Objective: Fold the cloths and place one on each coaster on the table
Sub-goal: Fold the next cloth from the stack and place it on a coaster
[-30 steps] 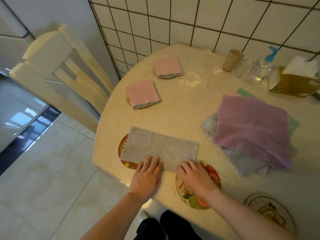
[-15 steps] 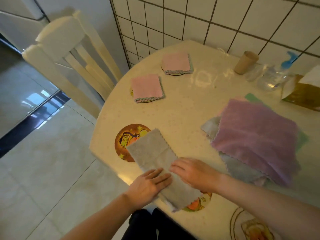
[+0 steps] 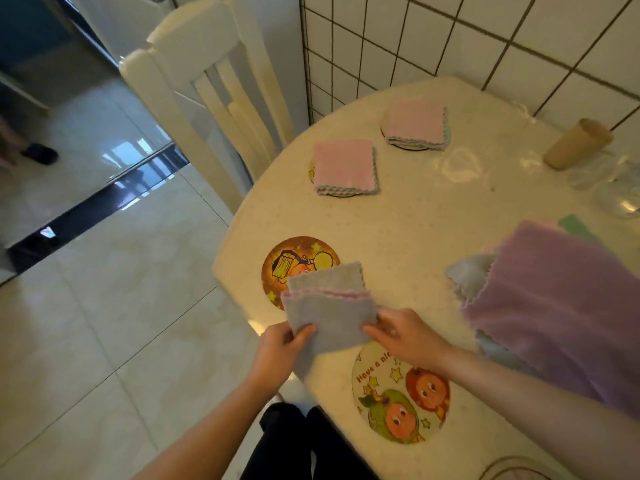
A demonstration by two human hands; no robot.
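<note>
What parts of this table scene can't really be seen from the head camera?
- Two round coasters under the folded pink cloths and: mostly covered, pictures hidden.
- Orange cartoon coaster: near part hidden by the grey cloth held in both hands.
- Stack under the large purple cloth: count unclear, cut off by the right edge.
- Clear bottle: blurred, cut off at the right.
- Left hand fingers: behind the cloth.

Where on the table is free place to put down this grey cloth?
The orange coaster beside the grey cloth and the fruit-face coaster below the right hand are bare. The middle of the table is open too. It is crowded at the purple cloth pile.
</note>
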